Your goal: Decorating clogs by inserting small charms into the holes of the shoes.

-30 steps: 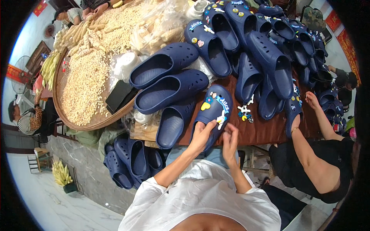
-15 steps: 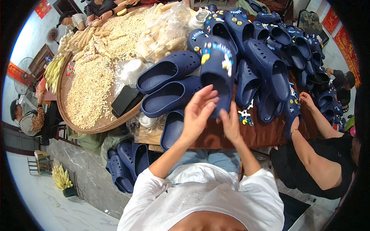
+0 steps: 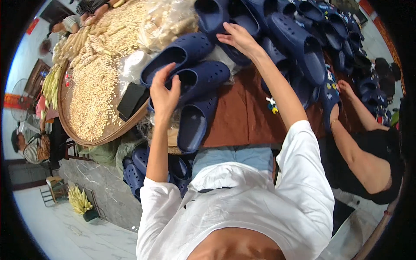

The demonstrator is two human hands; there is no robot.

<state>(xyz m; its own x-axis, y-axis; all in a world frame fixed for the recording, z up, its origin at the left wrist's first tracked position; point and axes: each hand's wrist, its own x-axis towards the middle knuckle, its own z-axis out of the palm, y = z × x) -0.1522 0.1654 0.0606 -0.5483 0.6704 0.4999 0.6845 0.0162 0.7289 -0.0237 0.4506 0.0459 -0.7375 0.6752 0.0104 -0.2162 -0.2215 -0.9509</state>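
My left hand [image 3: 164, 95] is raised with thumb and fingers apart, at the open heel of a plain navy clog [image 3: 210, 78]. Whether its fingertips touch that clog I cannot tell. Another plain clog [image 3: 190, 48] lies just beyond it, and a third clog [image 3: 197, 125] rests nearer me at the table edge. Farther right, my right hand [image 3: 238, 40] is stretched out, fingers spread, by the heel of a navy clog [image 3: 211, 17] in the far row. Small colourful shoe charms [image 3: 272, 105] lie on the brown tablecloth [image 3: 240, 112], below my right forearm.
A round tray [image 3: 106, 141] of corn kernels with a black phone [image 3: 131, 99] stands at left. Piled clogs [image 3: 299, 47] cover the right side. A co-worker's hand [image 3: 333, 115] holds a decorated clog [image 3: 329, 97] there. More clogs [image 3: 134, 175] are below the table's left edge.
My hands have parted from the charm-decorated clog they were at. My right hand has moved away to the far row, and my left hand has moved left to the plain clogs.
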